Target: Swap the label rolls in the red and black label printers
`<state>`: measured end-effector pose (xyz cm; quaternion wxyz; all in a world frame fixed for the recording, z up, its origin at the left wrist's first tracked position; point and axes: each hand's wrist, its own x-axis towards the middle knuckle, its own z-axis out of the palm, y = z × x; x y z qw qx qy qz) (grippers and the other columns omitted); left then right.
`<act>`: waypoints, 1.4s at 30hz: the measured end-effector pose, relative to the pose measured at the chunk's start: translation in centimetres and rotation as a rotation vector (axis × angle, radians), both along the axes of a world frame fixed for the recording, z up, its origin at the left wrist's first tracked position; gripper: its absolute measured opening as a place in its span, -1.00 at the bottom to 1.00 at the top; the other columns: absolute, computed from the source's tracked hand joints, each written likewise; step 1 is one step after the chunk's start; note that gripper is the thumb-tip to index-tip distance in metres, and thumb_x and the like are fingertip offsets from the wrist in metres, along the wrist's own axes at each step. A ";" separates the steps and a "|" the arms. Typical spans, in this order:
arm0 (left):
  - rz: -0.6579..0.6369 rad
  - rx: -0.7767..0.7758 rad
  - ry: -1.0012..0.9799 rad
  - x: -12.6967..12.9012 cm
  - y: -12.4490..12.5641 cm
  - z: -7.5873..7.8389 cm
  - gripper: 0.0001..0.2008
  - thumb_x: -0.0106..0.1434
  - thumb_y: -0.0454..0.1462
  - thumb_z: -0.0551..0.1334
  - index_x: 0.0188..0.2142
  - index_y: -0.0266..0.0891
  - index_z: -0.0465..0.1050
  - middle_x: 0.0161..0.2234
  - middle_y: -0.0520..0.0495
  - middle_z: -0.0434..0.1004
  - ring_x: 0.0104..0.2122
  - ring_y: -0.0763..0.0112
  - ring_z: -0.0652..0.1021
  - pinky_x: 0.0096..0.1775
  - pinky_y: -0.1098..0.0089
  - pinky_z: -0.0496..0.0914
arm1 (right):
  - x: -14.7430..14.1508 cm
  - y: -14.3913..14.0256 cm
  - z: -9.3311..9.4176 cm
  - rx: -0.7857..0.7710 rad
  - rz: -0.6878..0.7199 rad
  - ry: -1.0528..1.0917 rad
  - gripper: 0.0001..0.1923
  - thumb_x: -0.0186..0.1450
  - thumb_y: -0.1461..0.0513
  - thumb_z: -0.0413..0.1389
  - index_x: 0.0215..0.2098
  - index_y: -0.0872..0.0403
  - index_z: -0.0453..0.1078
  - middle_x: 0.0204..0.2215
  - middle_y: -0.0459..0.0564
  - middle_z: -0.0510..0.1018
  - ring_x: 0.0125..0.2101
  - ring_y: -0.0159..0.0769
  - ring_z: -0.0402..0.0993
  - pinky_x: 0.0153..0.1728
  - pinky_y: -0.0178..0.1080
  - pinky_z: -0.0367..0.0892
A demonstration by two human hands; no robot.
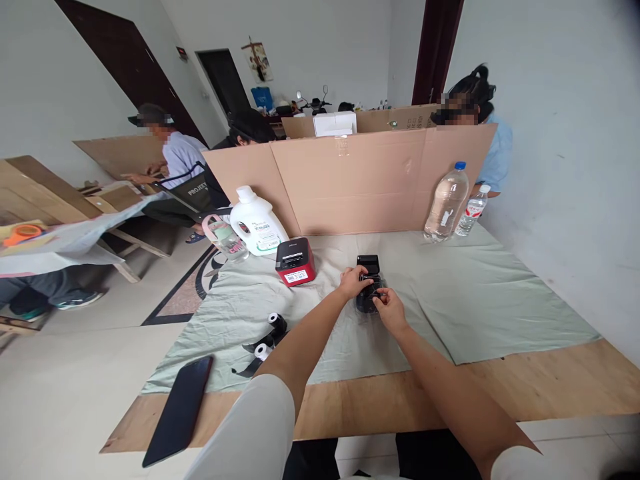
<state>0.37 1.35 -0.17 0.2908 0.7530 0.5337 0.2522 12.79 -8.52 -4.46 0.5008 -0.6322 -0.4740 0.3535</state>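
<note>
- Hands meet over a small black printer (369, 288) with its lid up, sitting on the pale green cloth (475, 293) at about 12 o'clock from the person, near the middle of the table.
- Left hand (355, 281) is curled over the printer's left side, fingers wrapped on the body, steadying it.
- Right hand (389, 311) comes in from 5 o'clock, fingertips pinched at the open compartment; whether they grip something small is too hard to tell.
- Judgement: the work in hand looks like fiddling inside the open bay. To do it well, keep the left grasp firm so the casing does not slide on the loose cloth, and keep the right fingertips light and low so the raised lid is not knocked.
- Red printer (295, 261) stands just beside it at 10 o'clock, apart from both hands.
- White detergent jug (257, 223) and a pink-capped bottle (225, 237) sit further off at 10 o'clock.
- Two paper rolls (270, 335) with black strips lie at 8 o'clock; a dark phone (179, 410) rests at the table's near left edge.
- Clear water bottles (447, 202) stand at 2 o'clock against the cardboard screen (350, 180).
- Other people work beyond the screen and at 10 o'clock.
</note>
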 end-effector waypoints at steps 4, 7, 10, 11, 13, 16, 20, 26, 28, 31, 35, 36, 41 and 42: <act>0.006 0.026 -0.042 -0.1 0.1 -0.6 -0.80 0.08 -0.18 0.32 -0.31 -0.15 0.42 -0.32 -0.01 0.48 -0.12 0.26 0.41 0.04 0.21 0.17 | 0.0 0.1 -0.3 0.037 -0.009 0.011 -0.65 0.10 0.08 0.03 -0.18 0.06 0.29 -0.47 -0.10 0.43 -0.46 -0.31 0.40 -0.36 -0.23 0.34; 0.035 0.006 -0.076 -0.2 -0.1 -0.9 -0.78 0.06 -0.22 0.33 -0.30 -0.18 0.39 -0.28 -0.04 0.48 -0.15 0.28 0.43 -0.01 0.26 0.22 | -0.1 0.2 -0.4 0.067 -0.001 0.020 -0.66 0.10 0.09 0.04 -0.19 0.06 0.30 -0.44 -0.07 0.45 -0.43 -0.31 0.40 -0.33 -0.22 0.36; 0.003 0.020 0.002 -0.3 -0.1 -0.8 -0.76 0.02 -0.25 0.35 -0.30 -0.19 0.39 -0.26 -0.06 0.49 -0.10 0.22 0.40 -0.02 0.24 0.23 | -0.2 0.3 -0.4 0.088 0.007 0.052 -0.68 0.09 0.10 0.04 -0.21 0.07 0.31 -0.40 -0.04 0.46 -0.40 -0.31 0.41 -0.30 -0.22 0.36; -0.016 0.032 0.045 -0.3 -0.1 -0.6 -0.75 0.02 -0.26 0.35 -0.28 -0.18 0.39 -0.25 -0.05 0.50 -0.07 0.20 0.39 -0.01 0.23 0.22 | -0.2 0.3 -0.4 0.090 0.008 0.063 -0.68 0.09 0.10 0.04 -0.22 0.07 0.31 -0.39 -0.03 0.47 -0.40 -0.31 0.41 -0.29 -0.22 0.37; -0.058 0.044 0.163 -0.1 0.0 -0.1 -0.73 0.03 -0.25 0.34 -0.24 -0.15 0.40 -0.25 -0.04 0.51 -0.03 0.18 0.36 0.00 0.22 0.20 | -0.2 0.4 -0.4 0.088 -0.001 0.085 -0.69 0.09 0.10 0.04 -0.24 0.07 0.32 -0.39 -0.02 0.48 -0.41 -0.31 0.41 -0.29 -0.21 0.37; -0.105 0.045 0.378 0.3 0.1 0.9 -0.73 0.06 -0.20 0.32 -0.21 -0.13 0.44 -0.25 -0.05 0.50 0.01 0.17 0.33 0.01 0.23 0.19 | -0.3 0.5 -0.4 0.093 -0.027 0.110 -0.71 0.07 0.11 0.05 -0.26 0.07 0.33 -0.39 -0.02 0.50 -0.42 -0.31 0.42 -0.31 -0.20 0.37; -0.105 0.122 0.510 0.6 0.2 1.3 -0.75 0.07 -0.12 0.31 -0.24 -0.10 0.52 -0.09 -0.07 0.43 0.01 0.13 0.30 0.00 0.22 0.19 | -0.4 0.7 -0.5 0.102 -0.038 0.136 -0.72 0.05 0.12 0.06 -0.29 0.08 0.35 -0.43 -0.03 0.50 -0.46 -0.32 0.41 -0.38 -0.22 0.38; -0.077 0.165 0.510 0.4 0.3 0.6 -0.77 0.07 -0.15 0.32 -0.25 -0.10 0.54 -0.11 -0.06 0.44 -0.02 0.13 0.31 -0.02 0.21 0.20 | -0.4 0.5 -0.7 0.075 -0.021 0.121 -0.72 0.07 0.12 0.06 -0.28 0.08 0.36 -0.44 -0.03 0.52 -0.49 -0.32 0.42 -0.42 -0.23 0.40; -0.058 0.159 0.497 0.5 0.2 0.5 -0.77 0.05 -0.16 0.33 -0.25 -0.10 0.54 -0.11 -0.06 0.43 -0.03 0.14 0.31 -0.03 0.22 0.21 | -0.3 0.5 -0.8 0.064 -0.019 0.071 -0.73 0.08 0.12 0.05 -0.28 0.07 0.37 -0.44 -0.03 0.53 -0.48 -0.32 0.43 -0.40 -0.23 0.40; -0.051 0.142 0.476 0.6 0.2 0.3 -0.76 0.04 -0.16 0.34 -0.26 -0.11 0.53 -0.09 -0.08 0.39 -0.03 0.14 0.33 -0.05 0.24 0.25 | -0.1 0.3 -0.8 0.040 -0.015 -0.036 -0.74 0.08 0.13 0.05 -0.28 0.07 0.39 -0.46 -0.05 0.53 -0.46 -0.31 0.44 -0.36 -0.22 0.38; 0.064 0.171 0.334 0.4 0.3 0.5 -0.82 0.13 -0.16 0.26 -0.30 -0.17 0.52 -0.13 -0.12 0.39 -0.04 0.18 0.36 -0.01 0.24 0.26 | 0.1 0.0 -0.5 0.013 -0.011 -0.158 -0.73 0.09 0.14 0.04 -0.27 0.04 0.42 -0.47 -0.08 0.52 -0.45 -0.31 0.43 -0.33 -0.22 0.35; 0.125 0.193 0.276 0.3 0.4 0.6 -0.82 0.17 -0.19 0.22 -0.27 -0.19 0.51 -0.14 -0.13 0.39 -0.04 0.19 0.37 0.00 0.25 0.26 | 0.2 -0.1 -0.4 0.012 -0.008 -0.180 -0.73 0.09 0.14 0.03 -0.27 0.04 0.42 -0.47 -0.09 0.52 -0.45 -0.31 0.43 -0.33 -0.23 0.35; 0.099 0.286 0.081 -0.1 1.9 1.3 -0.62 0.22 -0.37 0.09 0.05 -0.25 0.34 0.07 -0.17 0.33 0.11 0.23 0.29 0.13 0.21 0.19 | 0.0 -0.4 0.4 -0.003 -0.010 -0.260 -0.72 0.11 0.11 0.02 -0.27 0.05 0.43 -0.49 -0.09 0.49 -0.48 -0.31 0.39 -0.37 -0.24 0.30; 0.026 0.281 0.068 -0.1 2.2 1.3 -0.58 0.23 -0.38 0.07 0.10 -0.25 0.29 0.13 -0.15 0.30 0.15 0.24 0.26 0.17 0.21 0.15 | 0.0 -0.5 0.6 -0.006 -0.015 -0.268 -0.72 0.12 0.11 0.02 -0.27 0.05 0.43 -0.50 -0.09 0.49 -0.48 -0.31 0.38 -0.38 -0.25 0.29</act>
